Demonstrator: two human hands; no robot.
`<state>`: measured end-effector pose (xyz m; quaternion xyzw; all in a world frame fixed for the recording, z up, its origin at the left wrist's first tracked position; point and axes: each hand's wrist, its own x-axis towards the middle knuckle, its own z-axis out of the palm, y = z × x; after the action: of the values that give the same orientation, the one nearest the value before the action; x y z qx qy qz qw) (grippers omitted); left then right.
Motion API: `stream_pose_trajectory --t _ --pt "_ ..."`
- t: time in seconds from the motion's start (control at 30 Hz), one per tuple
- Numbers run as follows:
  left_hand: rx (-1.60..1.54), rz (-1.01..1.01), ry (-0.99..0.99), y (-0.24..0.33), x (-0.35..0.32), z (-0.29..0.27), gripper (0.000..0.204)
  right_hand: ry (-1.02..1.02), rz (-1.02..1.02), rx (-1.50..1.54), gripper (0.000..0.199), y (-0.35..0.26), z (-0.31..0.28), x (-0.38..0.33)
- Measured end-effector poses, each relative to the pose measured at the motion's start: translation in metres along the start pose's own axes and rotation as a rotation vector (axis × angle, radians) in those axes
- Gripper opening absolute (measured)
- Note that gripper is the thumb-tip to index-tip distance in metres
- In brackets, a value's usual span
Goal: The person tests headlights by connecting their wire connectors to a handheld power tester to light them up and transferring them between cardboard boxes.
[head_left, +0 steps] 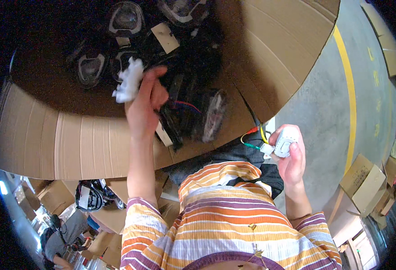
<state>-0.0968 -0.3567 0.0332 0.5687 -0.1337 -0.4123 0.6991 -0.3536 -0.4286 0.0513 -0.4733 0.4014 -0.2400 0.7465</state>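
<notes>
A big cardboard box point(83, 144) fills the upper part of the view, its near wall curving across in front of the person, its inside in deep shadow. To its right runs the grey floor point(317, 126), crossed by a yellow line point(349, 85). Below the box is the wearer's striped shirt point(220, 216) in orange, yellow, white and purple. Another person point(65, 236) in grey is at the lower left, among cartons, and an open carton point(362, 184) stands on the right.

Inside the big box lie dark objects with grey rounded frames point(126, 19), too dim to identify, with tan cardboard pieces point(165, 38) among them. The left hand point(148, 96) reaches over this jumble, its fingers curled around a white crumpled piece point(129, 81), whose material is blurred.

The right hand point(290, 155) is outside the box, near its lower right edge, closed about a white oval device point(286, 141) with the thumb laid across its face. Just left of the device, near the fingers, is a small white connector point(266, 149); green point(251, 145), yellow point(264, 134) and orange-red point(252, 130) wire parts show beside it.
</notes>
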Motion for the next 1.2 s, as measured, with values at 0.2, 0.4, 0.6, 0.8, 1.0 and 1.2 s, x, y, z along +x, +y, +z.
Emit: stream_pose_trajectory --t 0.2,0.4,0.6,0.8,1.0,1.2 --pt "0.318 0.006 0.116 -0.026 0.094 -0.007 0.020 -0.016 -0.020 -0.051 0.041 0.003 -0.001 0.003" --pt "0.421 -0.186 0.183 -0.060 0.169 -0.036 0.018 -0.018 -0.002 -0.050 0.040 0.004 0.000 0.006" --pt "0.724 -0.288 0.119 -0.091 0.213 -0.040 0.015 -0.012 0.046 -0.049 0.039 0.002 0.001 0.007" --pt "1.766 0.315 -0.139 -0.111 0.227 -0.055 0.017 -0.049 0.002 -0.092 0.039 0.003 0.005 0.007" --pt "0.934 0.152 -0.008 -0.056 0.152 -0.038 0.019 -0.063 -0.004 -0.031 0.039 0.005 0.005 0.006" --pt "1.038 0.327 0.166 -0.031 0.056 -0.035 0.022 -0.131 0.019 -0.034 0.036 0.006 0.007 0.009"
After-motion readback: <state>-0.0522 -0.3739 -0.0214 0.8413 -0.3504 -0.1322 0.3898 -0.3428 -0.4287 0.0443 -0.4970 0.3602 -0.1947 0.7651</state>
